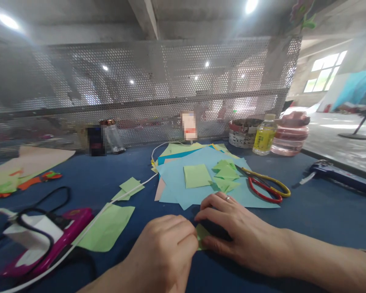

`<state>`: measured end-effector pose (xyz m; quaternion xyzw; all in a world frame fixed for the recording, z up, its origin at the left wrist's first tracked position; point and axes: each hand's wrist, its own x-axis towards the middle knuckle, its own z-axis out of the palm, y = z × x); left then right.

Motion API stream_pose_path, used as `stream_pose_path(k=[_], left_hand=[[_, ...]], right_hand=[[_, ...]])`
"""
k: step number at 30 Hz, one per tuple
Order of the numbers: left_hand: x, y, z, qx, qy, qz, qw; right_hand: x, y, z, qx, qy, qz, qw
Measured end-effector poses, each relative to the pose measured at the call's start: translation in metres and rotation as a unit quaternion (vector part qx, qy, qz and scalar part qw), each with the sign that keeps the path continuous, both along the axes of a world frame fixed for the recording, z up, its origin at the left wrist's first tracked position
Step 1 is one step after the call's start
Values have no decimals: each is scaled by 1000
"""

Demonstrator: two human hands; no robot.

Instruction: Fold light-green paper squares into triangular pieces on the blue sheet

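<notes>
Low in the head view, a small green paper piece [202, 236] shows between my two hands, just above the blue table. My left hand [167, 244] is closed with its fingers curled at the paper's left edge, hiding part of it. The thumb and forefinger of my right hand [232, 228] hold the paper's right side; the other fingers are bent, with a ring on one. Beyond them, a square green sheet [197, 176] and several cut green pieces [226, 175] lie on light blue paper [177, 195]. Scissors [266, 185] with red and yellow handles rest at its right.
Green paper [110, 228] lies left, crossed by a white cable [100, 213] from a magenta power strip [76, 219]. A glue gun [344, 177] is at right. Behind stand a yellow-labelled bottle [264, 136], a pink jug [290, 134], a basket [243, 134] and a perforated metal screen [134, 73].
</notes>
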<state>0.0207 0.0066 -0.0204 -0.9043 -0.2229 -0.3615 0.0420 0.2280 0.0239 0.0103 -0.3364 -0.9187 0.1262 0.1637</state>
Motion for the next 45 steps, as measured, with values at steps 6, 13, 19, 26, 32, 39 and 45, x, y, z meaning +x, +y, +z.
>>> stream_pose_path(k=[6, 13, 19, 26, 32, 39, 45], left_hand=[[-2, -3, 20, -163, -23, 83, 983], [-1, -1, 22, -231, -57, 107, 965], [-4, -2, 19, -211, -56, 103, 970], [-5, 1, 18, -206, -54, 84, 974], [-5, 1, 19, -226, -44, 94, 969], [-9, 6, 22, -231, -40, 100, 967], [-12, 10, 26, -227, -54, 110, 966]], right_hand=[[-2, -2, -5, -35, 34, -28, 998], [4, 8, 3, -93, 100, -64, 989], [36, 50, 20, -46, 9, -166, 985], [48, 70, 16, 37, -39, -228, 972], [55, 82, 8, 100, -46, -256, 960], [18, 59, 11, 183, -66, -181, 964], [-7, 84, 5, 180, -152, -105, 966]])
